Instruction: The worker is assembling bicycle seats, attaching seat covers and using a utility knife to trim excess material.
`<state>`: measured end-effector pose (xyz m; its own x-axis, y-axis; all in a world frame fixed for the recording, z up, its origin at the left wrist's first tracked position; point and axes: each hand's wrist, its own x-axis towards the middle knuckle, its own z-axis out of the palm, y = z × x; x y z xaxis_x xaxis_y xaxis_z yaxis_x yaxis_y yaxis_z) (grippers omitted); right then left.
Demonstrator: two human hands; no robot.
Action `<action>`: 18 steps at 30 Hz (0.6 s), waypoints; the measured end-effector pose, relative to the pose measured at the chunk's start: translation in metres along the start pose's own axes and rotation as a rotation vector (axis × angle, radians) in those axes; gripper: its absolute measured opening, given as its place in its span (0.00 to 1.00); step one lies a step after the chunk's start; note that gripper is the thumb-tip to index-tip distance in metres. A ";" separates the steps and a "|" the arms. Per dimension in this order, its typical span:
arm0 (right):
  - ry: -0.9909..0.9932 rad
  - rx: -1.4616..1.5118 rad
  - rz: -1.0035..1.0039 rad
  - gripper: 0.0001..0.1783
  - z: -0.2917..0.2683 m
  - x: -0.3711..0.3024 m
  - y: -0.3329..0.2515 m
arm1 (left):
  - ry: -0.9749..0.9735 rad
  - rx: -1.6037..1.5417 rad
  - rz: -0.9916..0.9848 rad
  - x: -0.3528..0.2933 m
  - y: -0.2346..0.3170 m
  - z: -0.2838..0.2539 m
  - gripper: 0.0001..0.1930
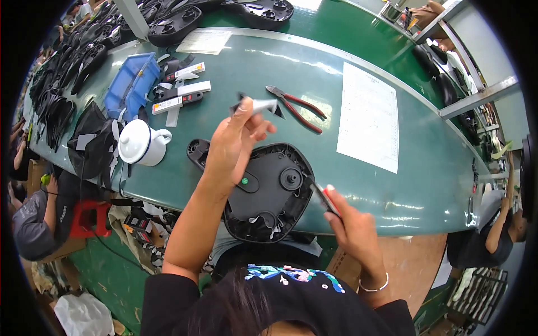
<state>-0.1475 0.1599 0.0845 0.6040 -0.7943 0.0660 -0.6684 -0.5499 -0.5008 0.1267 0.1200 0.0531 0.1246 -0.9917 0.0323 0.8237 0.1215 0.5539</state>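
The black plastic shell (272, 193) at centre frame looks mid-trim: our left hand (232, 143) pinches a grey offcut (262, 105), our right hand (353, 229) grips a red-handled knife (326, 200).

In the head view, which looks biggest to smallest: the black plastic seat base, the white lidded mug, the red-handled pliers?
1. Black plastic seat base
2. White lidded mug and red-handled pliers look alike in size; unsure.

On the green counter (426, 185), red-handled pliers (297, 107) lie near the middle, a white paper sheet (368, 116) toward the right edge. A white lidded mug (141, 143) stands at the near-left edge, a blue bin (130, 85) behind it, beside white tubes (180, 96).
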 end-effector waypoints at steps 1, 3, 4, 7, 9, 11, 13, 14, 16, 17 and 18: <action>-0.065 -0.026 0.090 0.30 -0.005 0.001 -0.003 | 0.169 0.372 0.047 -0.002 0.005 0.014 0.17; -0.080 -0.131 0.050 0.30 -0.006 0.015 -0.007 | 0.272 1.229 0.272 -0.001 -0.009 -0.013 0.23; -0.094 -0.233 0.008 0.30 -0.007 0.020 -0.009 | 0.274 1.225 0.271 -0.004 -0.005 -0.014 0.23; -0.108 -0.451 -0.099 0.30 -0.002 0.024 -0.007 | -0.175 2.098 -0.034 -0.014 0.003 -0.009 0.24; -0.147 -0.466 -0.046 0.31 0.007 0.012 -0.012 | -0.044 2.071 -0.049 -0.028 -0.003 -0.005 0.24; -0.188 -0.386 0.045 0.30 0.010 -0.003 -0.022 | 0.188 2.035 0.169 -0.042 -0.016 -0.004 0.22; -0.180 -0.280 0.084 0.30 0.008 -0.021 -0.030 | 0.248 2.044 0.182 -0.053 -0.021 0.000 0.22; -0.170 -0.172 0.121 0.30 0.006 -0.029 -0.034 | 0.311 2.052 0.197 -0.057 -0.022 0.001 0.21; -0.253 -0.122 0.209 0.31 0.001 -0.039 -0.033 | 0.309 2.055 0.207 -0.060 -0.023 -0.001 0.22; -0.155 0.009 0.211 0.31 0.002 -0.038 -0.027 | 0.303 2.065 0.188 -0.062 -0.022 -0.002 0.21; -0.059 0.142 0.210 0.32 0.003 -0.036 -0.024 | 0.300 2.077 0.170 -0.064 -0.021 -0.003 0.21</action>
<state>-0.1520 0.2026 0.0911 0.4852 -0.8686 -0.1005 -0.7167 -0.3293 -0.6147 0.1025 0.1806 0.0371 0.3528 -0.9173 0.1847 -0.8557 -0.2364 0.4604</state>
